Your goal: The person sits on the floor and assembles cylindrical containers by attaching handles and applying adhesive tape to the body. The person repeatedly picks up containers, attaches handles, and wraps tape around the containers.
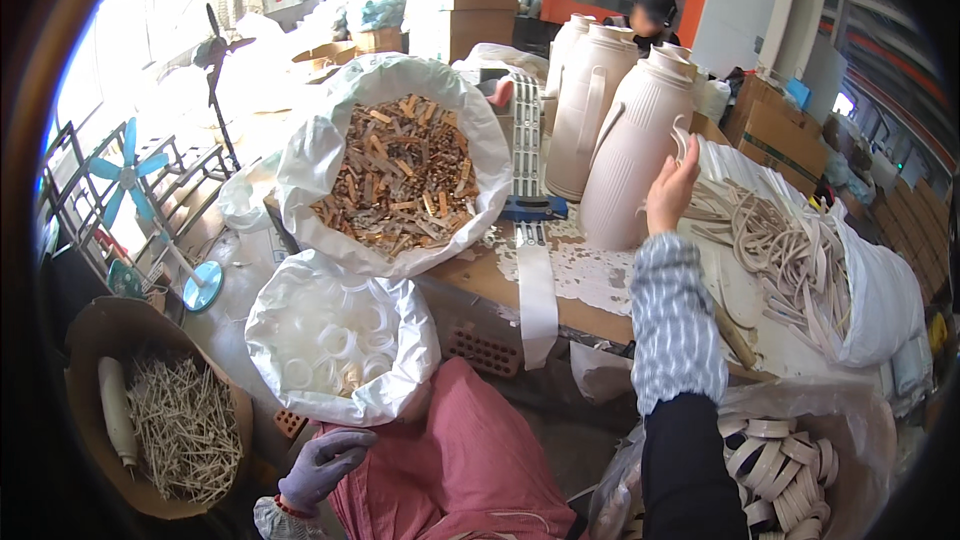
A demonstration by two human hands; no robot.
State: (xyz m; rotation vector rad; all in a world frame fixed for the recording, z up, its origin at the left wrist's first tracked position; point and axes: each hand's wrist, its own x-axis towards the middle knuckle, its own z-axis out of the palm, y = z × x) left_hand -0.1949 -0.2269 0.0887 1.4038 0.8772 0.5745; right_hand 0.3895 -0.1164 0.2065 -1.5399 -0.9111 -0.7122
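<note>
My right hand (672, 188), bare, is raised at the nearest ribbed cream vacuum flask body (640, 155). Its fingers are stretched upward beside the flask's handle (682, 130) and appear to touch it; they do not look wrapped round it. Other cream flask bodies, one a ribbed one (588, 110), stand behind it on the worktable (480, 275). In a grey-lilac glove, my left hand (325, 465) lies over my lap with loosely bent, parted fingers and nothing visible in it. A white bag of translucent rings (345, 340) is just beyond it.
A large white bag (385, 65) holds small brown metal-like pieces. Cream strips (770, 240) spill from a sack at the right. Below, a plastic-lined container holds cream bands (785, 470). Thin sticks fill a carton (190, 430) at the left. Another person (655, 15) is behind the flasks.
</note>
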